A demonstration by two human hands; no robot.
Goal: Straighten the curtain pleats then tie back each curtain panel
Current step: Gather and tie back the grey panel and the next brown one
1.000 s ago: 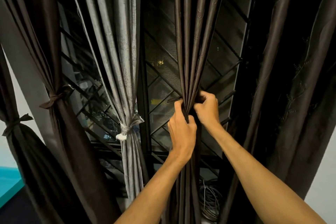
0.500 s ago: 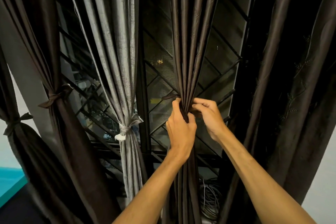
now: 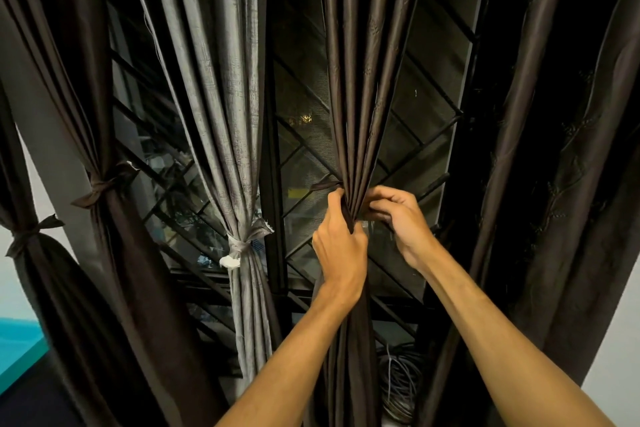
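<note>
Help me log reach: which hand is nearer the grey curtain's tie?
Left. The left hand grips the brown panel to the right of the grey tie; the right hand pinches that panel's far side, farther off.

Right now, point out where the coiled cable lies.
Head view, bottom, right of centre: the coiled cable sits low, just right of the gathered dark curtain panel.

Dk-brown curtain panel — faint leaf motif, silver-grey curtain, black diamond-lattice grille, teal surface
</note>
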